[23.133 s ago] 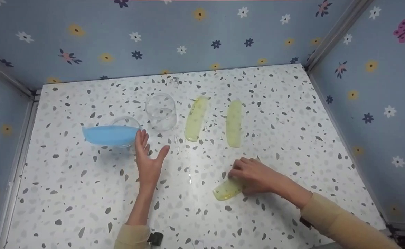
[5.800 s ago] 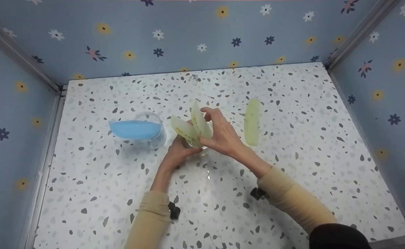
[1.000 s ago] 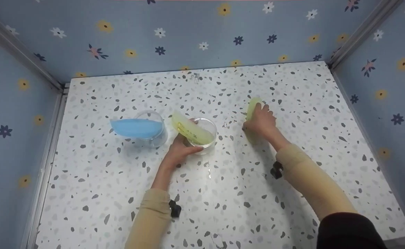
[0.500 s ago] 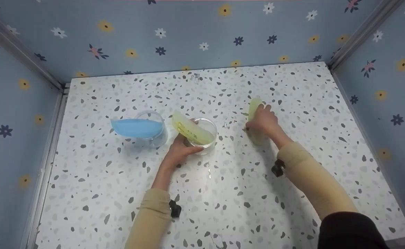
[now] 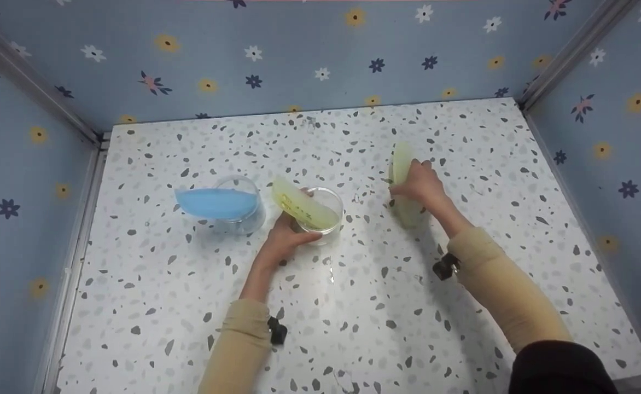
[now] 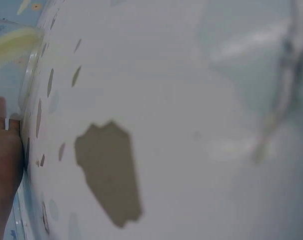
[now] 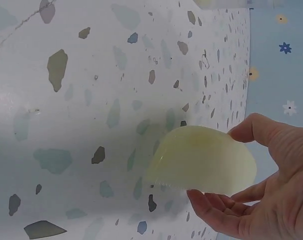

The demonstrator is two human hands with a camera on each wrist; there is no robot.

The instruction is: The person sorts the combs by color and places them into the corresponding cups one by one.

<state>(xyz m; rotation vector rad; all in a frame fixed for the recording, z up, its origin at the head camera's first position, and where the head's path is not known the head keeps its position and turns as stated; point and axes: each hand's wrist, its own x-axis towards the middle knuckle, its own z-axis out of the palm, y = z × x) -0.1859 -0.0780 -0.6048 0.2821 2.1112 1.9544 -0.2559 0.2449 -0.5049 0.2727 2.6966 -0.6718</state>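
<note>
My left hand (image 5: 283,238) holds the side of a clear cup (image 5: 341,210), thumb at the front, far fingers mostly hidden behind it. A translucent yellow-green comb (image 5: 303,207) leans left in that cup; whether a second lies against it I cannot tell. To the right, my right hand (image 5: 423,183) pinches another yellow-green comb (image 5: 402,156) between thumb and fingers. In the right wrist view that comb (image 7: 206,160) is tilted, fine teeth along its lower edge. The left wrist view catches the cup (image 6: 27,85) and part of the left hand (image 6: 6,155).
Left of the held cup stands a second clear cup (image 5: 252,223), with a blue comb (image 5: 216,203) lying slanted across its mouth. The speckled white table (image 5: 353,317) is bounded by flowered blue walls (image 5: 320,44) at the back and sides.
Earlier, yellow-green combs lay on the table, and one now leans in the held cup. In the last half second my right hand has raised the far end of the right-hand comb. The left hand stays.
</note>
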